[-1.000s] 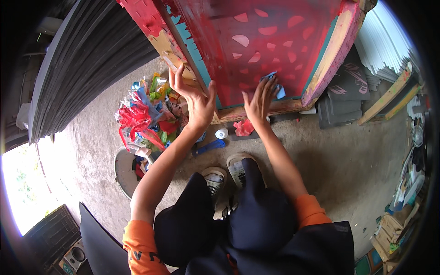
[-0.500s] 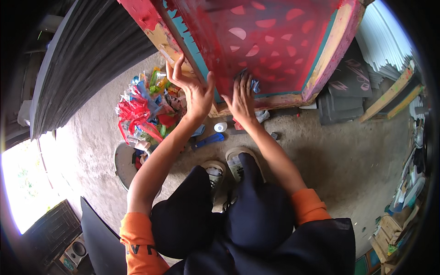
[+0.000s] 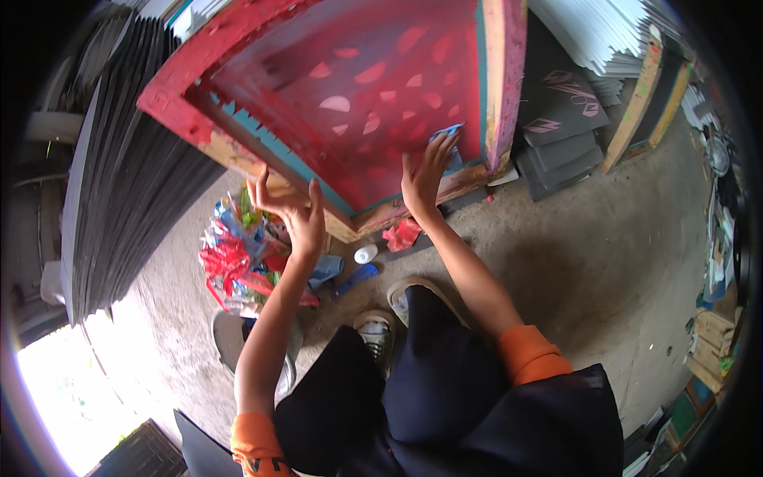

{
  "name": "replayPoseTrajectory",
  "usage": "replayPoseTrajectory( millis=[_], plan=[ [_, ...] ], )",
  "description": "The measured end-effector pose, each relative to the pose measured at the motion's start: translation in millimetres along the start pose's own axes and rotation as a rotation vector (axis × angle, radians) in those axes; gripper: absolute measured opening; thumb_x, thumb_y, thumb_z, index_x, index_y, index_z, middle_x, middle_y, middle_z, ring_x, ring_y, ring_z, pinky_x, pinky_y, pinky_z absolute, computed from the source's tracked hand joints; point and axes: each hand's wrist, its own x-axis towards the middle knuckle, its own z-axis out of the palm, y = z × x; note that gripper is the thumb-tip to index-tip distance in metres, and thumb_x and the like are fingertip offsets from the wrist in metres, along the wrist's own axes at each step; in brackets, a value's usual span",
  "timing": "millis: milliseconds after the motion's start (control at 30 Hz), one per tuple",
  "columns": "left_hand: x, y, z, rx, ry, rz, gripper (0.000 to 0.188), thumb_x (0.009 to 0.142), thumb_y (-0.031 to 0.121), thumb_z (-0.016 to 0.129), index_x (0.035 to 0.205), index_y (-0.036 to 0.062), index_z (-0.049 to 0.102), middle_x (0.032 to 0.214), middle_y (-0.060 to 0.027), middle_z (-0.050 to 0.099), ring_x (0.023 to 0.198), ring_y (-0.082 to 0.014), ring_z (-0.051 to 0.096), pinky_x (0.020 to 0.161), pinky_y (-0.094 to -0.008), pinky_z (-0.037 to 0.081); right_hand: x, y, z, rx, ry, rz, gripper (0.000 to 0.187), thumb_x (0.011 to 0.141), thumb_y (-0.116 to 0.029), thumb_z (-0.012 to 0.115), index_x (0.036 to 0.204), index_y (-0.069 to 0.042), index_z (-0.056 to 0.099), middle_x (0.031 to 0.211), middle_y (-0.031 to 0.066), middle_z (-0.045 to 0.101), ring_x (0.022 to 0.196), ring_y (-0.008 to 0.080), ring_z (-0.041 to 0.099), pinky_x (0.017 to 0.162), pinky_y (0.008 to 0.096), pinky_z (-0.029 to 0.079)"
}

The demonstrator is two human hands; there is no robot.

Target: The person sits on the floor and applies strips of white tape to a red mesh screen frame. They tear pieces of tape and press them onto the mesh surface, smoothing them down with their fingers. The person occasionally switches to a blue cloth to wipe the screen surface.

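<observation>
A wooden-edged printing screen point(image 3: 499, 79), its mesh stained red with pale half-round shapes, stands tilted before me. My left hand point(image 3: 296, 219) is at its lower left wooden edge, fingers bent against the frame and thumb apart. My right hand point(image 3: 427, 176) presses a crumpled blue cloth point(image 3: 455, 157) to the mesh near the lower right corner. Most of that cloth is hidden under the fingers. Teal tape point(image 3: 278, 155) runs along the inside of the frame.
A heap of coloured scraps point(image 3: 230, 266) lies left of the frame, above a bucket point(image 3: 228, 338). On the floor are a white round item point(image 3: 366, 254), a blue tool point(image 3: 358, 278) and a red scrap point(image 3: 402, 234). Dark sheets point(image 3: 119, 191) stack at left, white sheets point(image 3: 592, 32) at upper right.
The screen appears further left and more turned in view. My right hand has moved with the cloth toward the mesh's lower right corner. The left hand stays at the frame's edge.
</observation>
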Motion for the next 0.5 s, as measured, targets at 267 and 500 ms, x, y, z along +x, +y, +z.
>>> replayPoseTrajectory(
  millis=[267,500],
  plan=[
    [0.5,5.9,1.7,-0.115,-0.004,-0.119,0.087,0.075,0.021,0.073,0.134,0.0021,0.012,0.133,-0.0165,0.015,0.132,-0.0356,0.006,0.108,-0.0511,0.008,46.7,-52.4,-19.3,0.138,-0.054,-0.018,0.082,0.091,-0.039,0.047,0.142,0.004,-0.001,0.147,0.0277,-0.007,0.138,0.0396,-0.006,0.109,0.0528,0.0],
    [-0.7,0.8,-2.2,-0.116,-0.028,-0.108,0.085,0.077,0.025,0.071,0.135,0.0028,0.012,0.133,-0.0159,0.014,0.132,-0.0336,0.007,0.108,-0.0492,0.007,77.5,-52.8,-10.5,0.159,0.237,0.148,0.081,0.092,-0.041,0.044,0.141,0.007,0.002,0.146,0.0305,-0.003,0.137,0.041,-0.004,0.109,0.0519,0.003]
  ],
)
